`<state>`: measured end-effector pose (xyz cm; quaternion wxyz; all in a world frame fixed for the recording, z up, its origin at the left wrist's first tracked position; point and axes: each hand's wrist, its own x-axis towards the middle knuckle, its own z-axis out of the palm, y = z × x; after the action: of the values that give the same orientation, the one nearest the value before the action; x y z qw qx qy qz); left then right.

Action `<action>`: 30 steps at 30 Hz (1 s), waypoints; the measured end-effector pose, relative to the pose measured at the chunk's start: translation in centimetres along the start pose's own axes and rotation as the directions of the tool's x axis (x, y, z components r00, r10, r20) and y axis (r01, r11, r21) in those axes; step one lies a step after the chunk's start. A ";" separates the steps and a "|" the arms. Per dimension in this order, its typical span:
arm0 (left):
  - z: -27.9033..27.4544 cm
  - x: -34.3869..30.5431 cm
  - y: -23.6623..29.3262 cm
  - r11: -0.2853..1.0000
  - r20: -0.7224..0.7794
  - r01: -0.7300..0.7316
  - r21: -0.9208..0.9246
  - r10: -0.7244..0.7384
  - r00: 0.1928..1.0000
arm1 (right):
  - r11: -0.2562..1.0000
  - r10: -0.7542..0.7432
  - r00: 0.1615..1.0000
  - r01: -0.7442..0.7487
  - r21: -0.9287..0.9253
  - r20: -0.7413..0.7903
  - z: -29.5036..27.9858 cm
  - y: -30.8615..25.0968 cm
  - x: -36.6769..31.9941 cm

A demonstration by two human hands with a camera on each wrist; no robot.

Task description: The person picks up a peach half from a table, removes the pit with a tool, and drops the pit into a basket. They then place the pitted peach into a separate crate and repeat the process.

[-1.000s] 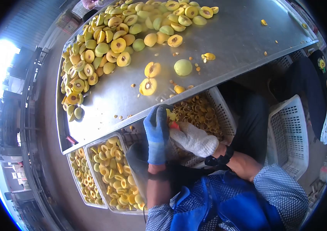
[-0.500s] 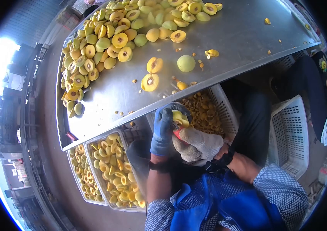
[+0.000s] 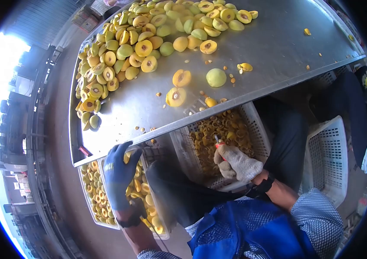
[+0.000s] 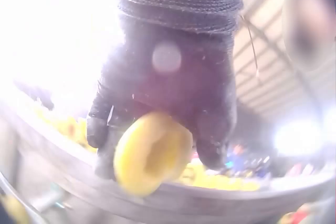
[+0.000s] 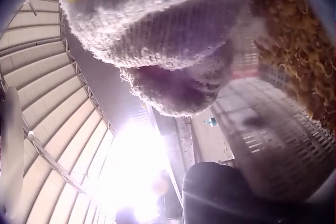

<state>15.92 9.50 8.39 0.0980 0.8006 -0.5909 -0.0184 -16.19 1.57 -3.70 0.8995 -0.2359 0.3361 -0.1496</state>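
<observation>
My left hand (image 3: 121, 166), in a blue glove with dark fingers, is over the crate of fruit halves (image 3: 139, 190) on the left. Between its thumb and fingers is a yellow peach half (image 4: 152, 153), its hollow cut face showing in the left wrist view. My right hand (image 3: 237, 162), in a thick white knitted glove, grips a small red-handled tool (image 3: 220, 144) with a metal tip. That hand is above a white crate (image 3: 259, 125) holding brown-yellow pit scraps (image 3: 209, 129). In the right wrist view the glove (image 5: 157, 35) hides most of the tool.
A steel table (image 3: 278, 52) spans the front, with a heap of peach halves (image 3: 144, 47) at its far left. Near its edge lie a whole green peach (image 3: 216, 77) and two cut halves (image 3: 176, 97). Another white crate (image 3: 328, 151) stands right, beside a seated person's dark-clothed leg (image 3: 339, 99).
My hands were together over the scrap crate, working on a peach. The left hand has since moved left to the crate of halves with a peach half; the right stays over the scraps.
</observation>
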 end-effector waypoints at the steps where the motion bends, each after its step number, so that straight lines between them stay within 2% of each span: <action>1: 1.1 2.2 1.4 0.996 -0.050 -0.029 -0.087 0.024 0.998 | 0.994 -0.030 0.999 0.031 -0.104 0.009 0.3 0.3 0.2; 2: 3.0 4.7 2.5 0.985 -0.076 -0.066 -0.159 0.055 0.996 | 0.971 -0.047 0.998 0.037 -0.234 -0.039 0.8 0.1 0.2; 5: 10.3 12.5 4.6 0.944 -0.097 -0.163 -0.287 0.141 0.985 | 0.825 -0.138 0.990 0.122 -0.551 0.013 1.1 -1.4 -0.7; 7: 11.8 14.8 6.6 0.912 -0.053 -0.166 -0.376 0.157 0.986 | 0.845 -0.165 0.985 0.119 -0.521 -0.043 1.0 -2.0 -1.4; 8: 12.1 15.1 7.0 0.835 0.134 0.045 -0.549 0.034 0.990 | 0.871 -0.167 0.983 0.111 -0.478 -0.075 1.0 -2.1 -1.5; 9: 10.5 14.9 8.5 0.706 0.339 0.276 -0.653 -0.053 0.939 | 0.896 -0.164 0.981 0.104 -0.433 -0.105 1.1 -2.0 -1.6; 12: 11.5 13.1 8.5 0.786 0.161 0.114 -0.608 -0.018 0.987 | 0.736 -0.213 0.963 0.048 -0.675 -0.164 2.0 -4.1 -1.6; 13: 11.3 12.2 8.3 0.756 0.069 0.035 -0.654 0.013 0.998 | 0.656 -0.369 0.922 0.170 -0.735 -0.116 2.0 -4.0 -0.8; 15: 10.9 10.2 7.9 0.682 -0.120 -0.130 -0.720 0.063 0.991 | 0.431 -0.636 0.772 0.370 -0.823 0.014 1.8 -3.6 1.1; 16: 8.7 8.7 9.0 0.788 -0.175 -0.226 -0.573 0.151 0.973 | 0.438 -0.634 0.772 0.413 -0.799 0.051 2.7 -4.7 1.0; 19: 9.0 5.4 10.8 0.389 -0.140 -0.156 -0.908 0.070 0.988 | 0.341 -0.662 0.736 0.462 -0.819 0.139 5.8 -6.6 -0.1; 20: 9.0 4.4 12.0 0.404 -0.199 -0.190 -0.895 0.020 0.980 | 0.370 -0.615 0.783 0.392 -0.842 0.095 6.3 -6.4 0.1; 21: 9.7 3.5 12.8 0.382 -0.219 -0.175 -0.907 -0.073 0.973 | 0.358 -0.637 0.764 0.413 -0.837 0.105 6.4 -5.9 0.3; 23: 11.5 2.7 13.6 0.283 -0.251 -0.202 -0.937 -0.146 0.957 | 0.326 -0.680 0.723 0.448 -0.832 0.123 6.4 -4.9 0.5; 26: 14.0 2.3 13.7 0.190 -0.249 -0.214 -0.958 -0.183 0.951 | 0.401 -0.645 0.760 0.419 -0.814 0.074 6.1 -4.4 -0.1; 27: 14.2 2.4 14.0 0.151 -0.260 -0.233 -0.961 -0.203 0.944 | 0.397 -0.612 0.790 0.352 -0.848 0.042 6.1 -4.4 0.0; 29: 14.1 2.2 14.1 0.191 -0.230 -0.191 -0.963 -0.209 0.951 | 0.381 -0.535 0.844 0.208 -0.901 -0.031 5.9 -4.2 0.1; 30: 13.9 2.3 14.2 0.195 -0.233 -0.192 -0.962 -0.218 0.948 | 0.360 -0.543 0.839 0.203 -0.911 -0.027 5.8 -4.2 0.2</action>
<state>1.23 1.39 -2.48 0.6772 0.5511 -0.4122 -0.2603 -12.57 -0.20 2.24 0.5149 -0.7082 0.4423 -0.1940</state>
